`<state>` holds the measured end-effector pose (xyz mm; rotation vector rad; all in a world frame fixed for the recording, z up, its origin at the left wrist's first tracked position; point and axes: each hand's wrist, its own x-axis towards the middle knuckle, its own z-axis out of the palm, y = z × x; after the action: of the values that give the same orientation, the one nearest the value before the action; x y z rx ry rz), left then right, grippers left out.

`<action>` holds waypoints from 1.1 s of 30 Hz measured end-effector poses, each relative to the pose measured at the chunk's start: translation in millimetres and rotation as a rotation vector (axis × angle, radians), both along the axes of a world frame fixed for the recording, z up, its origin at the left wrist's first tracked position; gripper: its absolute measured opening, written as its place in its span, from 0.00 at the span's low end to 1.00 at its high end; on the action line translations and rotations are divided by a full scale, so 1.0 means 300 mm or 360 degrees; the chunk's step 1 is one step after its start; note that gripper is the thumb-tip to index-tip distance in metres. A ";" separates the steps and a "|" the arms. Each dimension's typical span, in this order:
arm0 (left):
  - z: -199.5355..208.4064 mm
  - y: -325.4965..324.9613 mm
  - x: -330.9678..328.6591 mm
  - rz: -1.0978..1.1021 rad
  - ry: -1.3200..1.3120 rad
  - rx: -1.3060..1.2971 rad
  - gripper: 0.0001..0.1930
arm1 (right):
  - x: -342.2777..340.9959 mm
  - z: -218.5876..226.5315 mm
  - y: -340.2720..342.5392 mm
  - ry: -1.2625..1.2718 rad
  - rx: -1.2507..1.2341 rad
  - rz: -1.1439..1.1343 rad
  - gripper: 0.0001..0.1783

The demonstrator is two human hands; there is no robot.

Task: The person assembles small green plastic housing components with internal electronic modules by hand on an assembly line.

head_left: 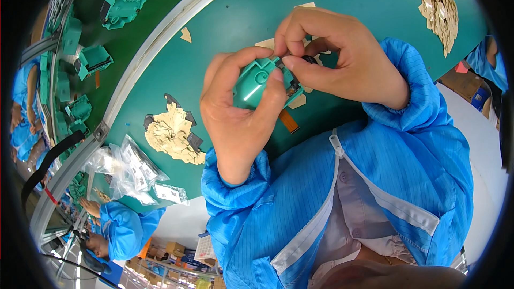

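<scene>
My left hand [235, 104] is wrapped around a green plastic housing [256, 83], with the thumb lying across its face. The housing has a raised round boss and some dark inner parts along its right side. An orange ribbon cable [288, 121] hangs below it. At the housing's upper right corner my right hand [342, 53] is closed in a pinch. Whatever its fingertips grip is too small or hidden to tell. A small black round part [309, 60] shows between the right fingers. Beige paper-like pieces [297, 102] lie on the green table under both hands.
Left on the table are a pile of beige pieces with dark bits [174, 134] and clear plastic bags [136, 168]. Another beige pile [439, 10] lies far right. Beyond a metal rail [140, 53], green housings [124, 2] sit on a belt. A co-worker's blue sleeve [126, 227] is lower left.
</scene>
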<state>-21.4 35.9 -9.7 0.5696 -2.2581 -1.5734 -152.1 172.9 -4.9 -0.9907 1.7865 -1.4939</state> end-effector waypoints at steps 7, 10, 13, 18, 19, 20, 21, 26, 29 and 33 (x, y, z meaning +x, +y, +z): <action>-0.001 -0.001 -0.006 0.0001 -0.0006 -0.0005 0.10 | -0.005 -0.007 -0.003 0.0010 0.0002 0.0001 0.07; -0.002 -0.002 -0.011 -0.0009 0.0024 0.0003 0.10 | -0.007 -0.008 -0.005 0.0041 0.0001 -0.0008 0.07; 0.000 -0.001 -0.013 -0.0010 0.0027 0.0020 0.11 | -0.008 -0.015 -0.007 0.0062 -0.0032 -0.0016 0.08; 0.007 0.004 -0.011 0.0003 -0.0014 0.0069 0.11 | -0.016 0.003 0.007 -0.0030 0.0080 0.0090 0.09; 0.009 0.002 -0.011 0.0002 -0.0024 0.0067 0.11 | -0.016 0.003 0.006 -0.0028 0.0083 0.0106 0.08; 0.010 0.000 -0.009 0.0001 -0.0035 0.0064 0.11 | -0.016 0.004 0.004 -0.0027 0.0085 0.0123 0.08; 0.012 0.001 -0.011 -0.0012 -0.0036 0.0059 0.11 | -0.018 -0.001 0.007 -0.0028 0.0080 0.0110 0.08; -0.002 -0.015 -0.006 -0.0043 0.0060 0.0410 0.11 | -0.047 0.014 0.009 -0.0264 0.0060 0.0203 0.09; 0.005 -0.027 -0.006 -0.0149 0.0135 0.0587 0.12 | -0.074 -0.001 0.027 -0.0620 0.0066 0.0342 0.11; -0.012 -0.047 -0.002 -0.0261 0.0191 0.0696 0.12 | -0.076 0.016 0.027 -0.0797 0.0093 0.0407 0.13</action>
<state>-22.1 21.8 -13.4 0.3876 -1.9196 -2.1431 -174.8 180.9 0.0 -0.7039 1.2883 -1.3701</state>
